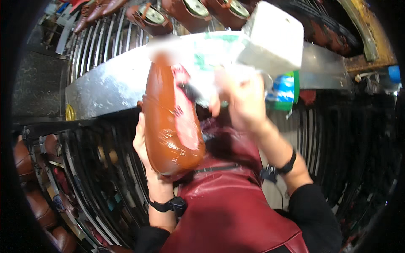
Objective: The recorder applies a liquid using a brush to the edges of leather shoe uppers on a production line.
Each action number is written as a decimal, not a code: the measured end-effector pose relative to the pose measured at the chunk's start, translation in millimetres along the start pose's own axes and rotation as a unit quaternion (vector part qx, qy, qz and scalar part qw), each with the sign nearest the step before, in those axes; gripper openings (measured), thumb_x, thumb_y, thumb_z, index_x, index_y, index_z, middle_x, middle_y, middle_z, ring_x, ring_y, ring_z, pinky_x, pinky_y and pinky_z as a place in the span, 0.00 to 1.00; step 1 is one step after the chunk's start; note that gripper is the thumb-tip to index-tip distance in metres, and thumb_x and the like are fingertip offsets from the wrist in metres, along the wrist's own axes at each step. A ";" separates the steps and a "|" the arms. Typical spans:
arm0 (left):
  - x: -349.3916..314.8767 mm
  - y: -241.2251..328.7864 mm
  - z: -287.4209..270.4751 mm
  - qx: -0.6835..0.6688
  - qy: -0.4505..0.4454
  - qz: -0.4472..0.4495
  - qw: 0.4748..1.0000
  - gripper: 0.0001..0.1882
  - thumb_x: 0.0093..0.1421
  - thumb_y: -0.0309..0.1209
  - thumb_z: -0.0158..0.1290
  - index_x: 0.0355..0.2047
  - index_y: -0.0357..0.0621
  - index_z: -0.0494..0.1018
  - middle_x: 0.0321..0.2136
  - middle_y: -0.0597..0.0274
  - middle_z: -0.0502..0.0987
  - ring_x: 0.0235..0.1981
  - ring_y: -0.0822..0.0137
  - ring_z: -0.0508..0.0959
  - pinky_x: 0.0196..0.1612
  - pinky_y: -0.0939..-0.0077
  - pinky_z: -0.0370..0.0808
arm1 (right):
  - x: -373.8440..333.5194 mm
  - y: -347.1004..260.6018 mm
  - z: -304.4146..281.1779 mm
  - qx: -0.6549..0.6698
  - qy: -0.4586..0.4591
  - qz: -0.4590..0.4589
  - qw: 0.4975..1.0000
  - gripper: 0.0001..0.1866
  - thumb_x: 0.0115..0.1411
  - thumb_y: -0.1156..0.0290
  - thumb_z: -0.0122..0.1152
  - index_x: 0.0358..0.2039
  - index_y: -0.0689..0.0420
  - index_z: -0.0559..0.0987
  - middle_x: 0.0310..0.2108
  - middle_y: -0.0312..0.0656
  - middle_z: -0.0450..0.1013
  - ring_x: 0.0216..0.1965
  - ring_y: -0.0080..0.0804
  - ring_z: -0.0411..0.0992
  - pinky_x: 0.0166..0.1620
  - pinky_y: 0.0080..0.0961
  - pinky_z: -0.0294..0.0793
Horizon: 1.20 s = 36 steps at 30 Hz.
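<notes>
Evidently the left hand (141, 142) grips the brown shoe (162, 126) from its outer side, tilting its pink strip (185, 124) toward the right hand (244, 99), seemingly for easy reach. Blur hides whether those curled right fingers hold anything. Just beyond both hands runs a scuffed metal bench (107, 90); a pale block (278, 38) sits past the right, with racked shoes (183, 21) farther off.

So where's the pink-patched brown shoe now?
The shoe is left of centre in the head view, in the left grip, overlapping the metal bench.
</notes>
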State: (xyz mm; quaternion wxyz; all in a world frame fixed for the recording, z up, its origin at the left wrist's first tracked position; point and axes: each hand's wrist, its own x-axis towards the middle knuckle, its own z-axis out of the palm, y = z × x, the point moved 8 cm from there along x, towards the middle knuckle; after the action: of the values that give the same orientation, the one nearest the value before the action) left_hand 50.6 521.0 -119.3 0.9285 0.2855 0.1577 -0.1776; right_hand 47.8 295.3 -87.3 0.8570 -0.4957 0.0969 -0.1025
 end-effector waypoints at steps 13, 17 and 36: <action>286.6 249.5 80.2 0.773 0.179 0.296 0.533 0.31 0.51 0.47 0.69 0.53 0.46 0.84 0.43 0.47 0.87 0.45 0.50 0.86 0.52 0.58 0.81 | -39.8 3.1 -22.4 0.099 0.188 0.032 0.977 0.15 0.74 0.64 0.60 0.40 0.67 0.80 0.29 0.48 0.81 0.23 0.34 0.80 0.24 0.30 0.80; 335.7 211.9 101.4 0.858 0.244 0.190 0.410 0.34 0.49 0.53 0.67 0.52 0.46 0.83 0.54 0.44 0.82 0.56 0.43 0.82 0.59 0.48 0.79 | -45.0 13.1 -38.8 0.082 0.242 0.040 0.966 0.13 0.74 0.64 0.61 0.41 0.64 0.79 0.29 0.47 0.81 0.22 0.33 0.80 0.23 0.28 0.80; -481.1 253.5 -163.2 0.627 0.755 -0.065 -0.181 0.28 0.62 0.50 0.62 0.42 0.31 0.82 0.36 0.43 0.84 0.31 0.59 0.83 0.32 0.59 0.81 | -65.1 20.6 -59.9 -0.024 0.140 0.074 0.987 0.20 0.76 0.57 0.56 0.57 0.59 0.76 0.39 0.38 0.78 0.24 0.19 0.69 0.22 0.15 0.65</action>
State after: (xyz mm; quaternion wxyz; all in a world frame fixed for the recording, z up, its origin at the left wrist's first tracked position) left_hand -301.0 928.2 62.1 0.4781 -0.6538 -0.5798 -0.0883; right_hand -29.1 273.3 -130.3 0.8278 -0.4886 0.2547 -0.1050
